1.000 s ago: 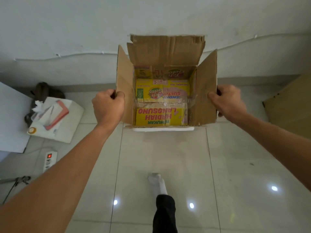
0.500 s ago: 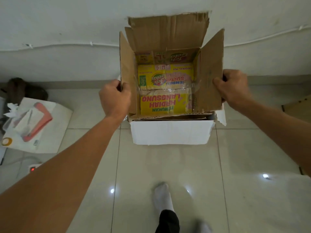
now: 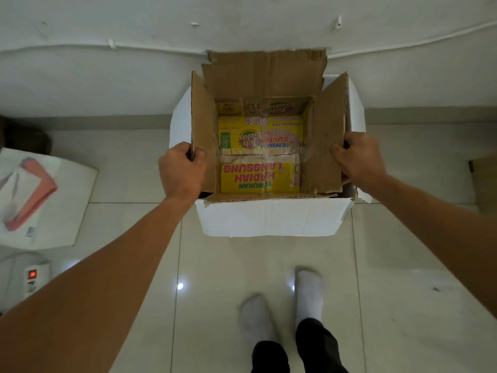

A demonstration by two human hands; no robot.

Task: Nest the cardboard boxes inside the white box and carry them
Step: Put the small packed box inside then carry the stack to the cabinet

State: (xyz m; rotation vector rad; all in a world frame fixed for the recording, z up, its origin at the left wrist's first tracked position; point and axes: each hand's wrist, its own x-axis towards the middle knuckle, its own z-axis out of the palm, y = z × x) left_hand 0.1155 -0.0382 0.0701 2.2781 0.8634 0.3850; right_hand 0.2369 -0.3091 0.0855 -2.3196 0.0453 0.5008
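Observation:
A brown cardboard box (image 3: pixel 265 76) with its flaps standing up sits inside the white box (image 3: pixel 271 218), held in front of me above the tiled floor. Its inside bottom shows a yellow printed panel (image 3: pixel 259 154) under clear tape. My left hand (image 3: pixel 181 169) grips the left upright flap, thumb inside. My right hand (image 3: pixel 359 157) grips the right flap in the same way. The white box's far wall is mostly hidden behind the brown flaps.
A white bag with a pink item (image 3: pixel 35 195) lies on the floor at the left. A power strip with a red light (image 3: pixel 33 278) is at the lower left. My socked feet (image 3: pixel 279 302) stand below the box. Another cardboard piece (image 3: pixel 484 181) leans at the right edge. The wall is straight ahead.
The boxes now sit lower in view and show more of the white box's front. My second foot has come into view, and the wall is closer.

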